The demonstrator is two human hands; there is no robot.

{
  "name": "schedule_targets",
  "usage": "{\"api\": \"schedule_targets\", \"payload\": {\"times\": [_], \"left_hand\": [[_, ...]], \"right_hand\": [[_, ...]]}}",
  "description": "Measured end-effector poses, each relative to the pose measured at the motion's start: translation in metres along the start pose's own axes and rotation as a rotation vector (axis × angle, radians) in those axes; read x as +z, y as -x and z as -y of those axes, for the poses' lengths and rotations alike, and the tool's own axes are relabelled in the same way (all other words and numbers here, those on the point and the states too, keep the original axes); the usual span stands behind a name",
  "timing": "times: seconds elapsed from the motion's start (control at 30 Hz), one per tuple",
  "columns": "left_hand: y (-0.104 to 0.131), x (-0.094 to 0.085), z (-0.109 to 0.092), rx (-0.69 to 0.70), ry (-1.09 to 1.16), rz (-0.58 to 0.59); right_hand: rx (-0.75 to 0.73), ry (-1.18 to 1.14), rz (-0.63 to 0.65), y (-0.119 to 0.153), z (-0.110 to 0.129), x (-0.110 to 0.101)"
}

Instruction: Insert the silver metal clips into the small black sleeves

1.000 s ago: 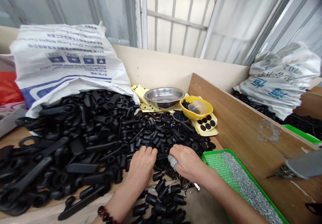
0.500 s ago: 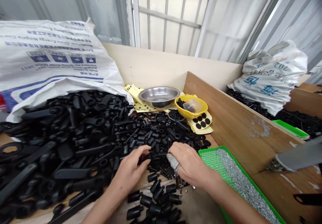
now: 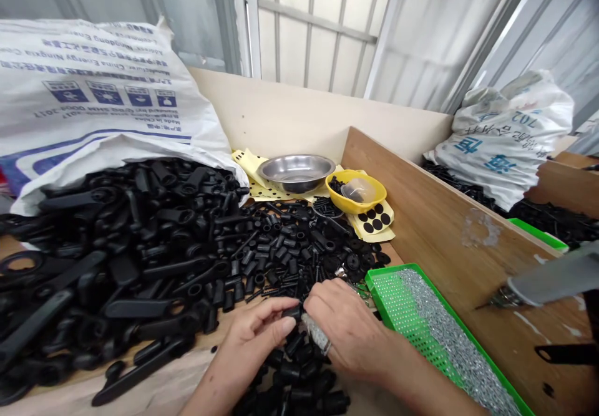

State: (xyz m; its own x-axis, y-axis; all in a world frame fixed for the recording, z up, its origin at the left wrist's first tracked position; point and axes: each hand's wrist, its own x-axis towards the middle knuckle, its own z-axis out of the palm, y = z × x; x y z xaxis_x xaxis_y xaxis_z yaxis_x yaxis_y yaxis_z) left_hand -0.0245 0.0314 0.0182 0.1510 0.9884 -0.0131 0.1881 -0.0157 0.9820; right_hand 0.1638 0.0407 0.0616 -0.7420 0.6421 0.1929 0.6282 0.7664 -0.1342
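Low in the middle, my left hand (image 3: 255, 335) pinches a small black cylindrical part (image 3: 294, 310) between thumb and fingers. Right beside it, my right hand (image 3: 344, 325) is curled with its knuckles up and a pale wrapping (image 3: 316, 333) on one finger; what its fingertips hold is hidden. Beneath both hands lies a pile of black knobbed cylinders (image 3: 299, 375). Past the hands, small black sleeves and screws (image 3: 276, 241) are heaped on the table. A green tray (image 3: 421, 304) with small silvery pieces stands right of my right hand.
A white sack (image 3: 107, 91) spills black handles (image 3: 140, 216) at left. Behind stand a steel bowl (image 3: 297, 169) and a yellow basket (image 3: 360, 204). A wooden divider (image 3: 421, 198) rises at right, with a grey power tool (image 3: 547, 279) before it.
Both hands have come nearer and closer together. My left fingers have closed on a black part. The view has shifted slightly.
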Motion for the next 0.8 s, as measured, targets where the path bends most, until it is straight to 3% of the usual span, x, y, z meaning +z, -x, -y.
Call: {"api": "schedule_targets", "payload": {"times": [0.1,0.23,0.43,0.57,0.67,0.8], "left_hand": [[0.004,0.003,0.002,-0.021,0.019,0.005],[0.010,0.004,0.000,0.094,-0.094,-0.072],[0.012,0.004,0.002,0.304,-0.236,-0.099],[0.015,0.003,0.005,0.425,-0.297,-0.087],[0.017,0.002,0.004,0.402,-0.292,-0.082],[0.016,0.004,0.004,0.224,-0.190,-0.064]], "right_hand": [[-0.001,0.019,-0.016,0.004,0.000,0.005],[0.005,-0.037,-0.022,0.008,0.001,0.011],[0.127,-0.419,0.061,0.009,0.007,0.006],[0.185,-0.715,0.024,0.008,0.009,0.001],[0.207,-0.764,0.021,0.007,0.011,0.002],[0.183,-0.549,0.021,0.008,0.010,0.011]]}}
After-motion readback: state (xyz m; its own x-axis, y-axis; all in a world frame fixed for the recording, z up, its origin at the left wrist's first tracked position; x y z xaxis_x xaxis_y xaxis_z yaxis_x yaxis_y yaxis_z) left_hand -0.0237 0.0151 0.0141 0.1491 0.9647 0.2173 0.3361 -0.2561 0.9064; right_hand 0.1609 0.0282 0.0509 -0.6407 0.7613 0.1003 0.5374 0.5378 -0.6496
